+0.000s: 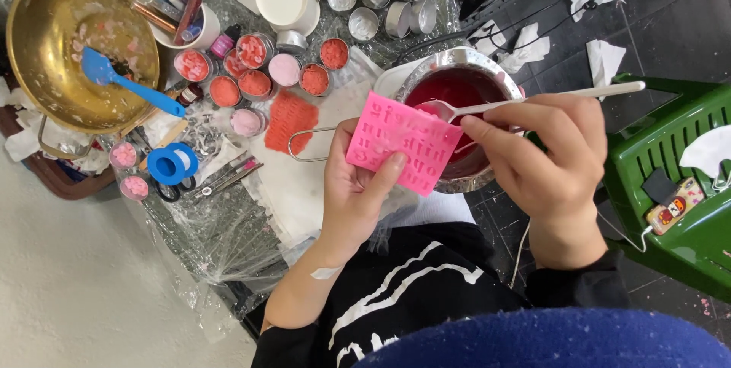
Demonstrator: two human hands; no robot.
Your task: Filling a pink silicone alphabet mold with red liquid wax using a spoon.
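While the brass bowl (pixel 57 41) with its blue spatula (pixel 126 82) sits well off beyond the left hand (pixel 354 185), that hand grips a pink letter mould (pixel 403 147), tilted up, seemingly to catch a pour. Just beyond it, the right hand (pixel 544 155) pinches a white spoon (pixel 533 100) over the pot of red liquid (pixel 457 94). Small filled tins (pixel 251 82) crowd the foil-covered counter (pixel 228 238) beside the left hand; a green crate (pixel 670 162) sits past the right.

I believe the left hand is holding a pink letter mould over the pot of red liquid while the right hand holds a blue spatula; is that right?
Not quite. In the head view the right hand holds a white spoon, not a blue spatula; the blue spatula lies in the brass bowl. The left hand does hold the pink letter mould over the pot of red liquid.
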